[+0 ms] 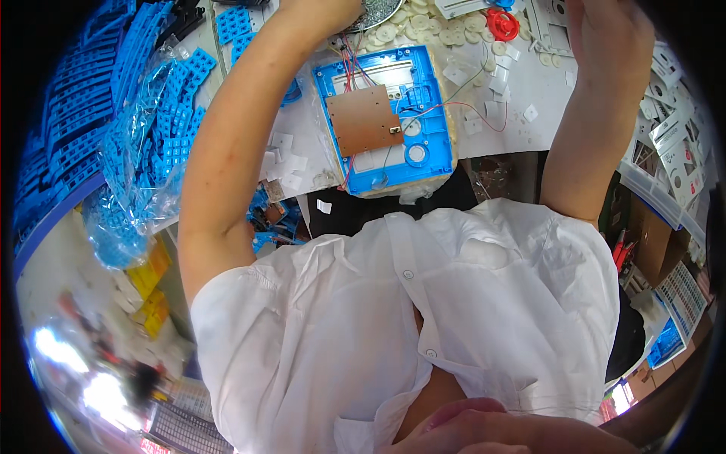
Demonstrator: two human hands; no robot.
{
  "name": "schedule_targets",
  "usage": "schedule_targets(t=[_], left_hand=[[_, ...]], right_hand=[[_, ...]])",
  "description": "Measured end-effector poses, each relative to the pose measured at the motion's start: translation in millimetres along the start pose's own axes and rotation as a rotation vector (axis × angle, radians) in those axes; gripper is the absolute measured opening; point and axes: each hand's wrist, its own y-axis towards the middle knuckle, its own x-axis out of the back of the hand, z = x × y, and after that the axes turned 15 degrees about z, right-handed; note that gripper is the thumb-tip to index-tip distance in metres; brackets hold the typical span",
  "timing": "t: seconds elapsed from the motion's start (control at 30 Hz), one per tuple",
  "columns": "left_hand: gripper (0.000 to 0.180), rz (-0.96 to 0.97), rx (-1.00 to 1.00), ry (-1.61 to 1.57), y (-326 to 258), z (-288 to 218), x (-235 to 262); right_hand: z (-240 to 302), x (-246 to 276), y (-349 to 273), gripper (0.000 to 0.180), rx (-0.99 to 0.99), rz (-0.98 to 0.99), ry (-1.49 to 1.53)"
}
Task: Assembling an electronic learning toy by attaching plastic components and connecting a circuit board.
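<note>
My view's top crops the left hand, by a round metal dish, and the right hand; I can't tell their opening or grip. The blue housing under a brown board sits at the worktable's near edge, white scraps dotting the space rightward.

Head view of a white worktable: a brown rectangular circuit board lies across a blue rectangular plastic housing at the near edge, with cream plastic discs and a red round plastic part on the far side. The left hand is at a round silver metal dish, its fingers cut off by the far edge, as are those of the right hand; blue moulded plastic parts crowd the left, and flat white perforated plates the right.
</note>
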Motion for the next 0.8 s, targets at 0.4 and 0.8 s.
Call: schedule_targets(t=[0.4,0.8], left_hand=[[0.033,-0.170,0.084,-0.036,14,30,-12],[0.013,-0.428,-0.156,-0.370,-70,-4,29]], right_hand=[[-11,9,-4,0.061,-0.100,0.101,0.112],[-1,5,-15,0.076,-0.125,0.141,0.523]])
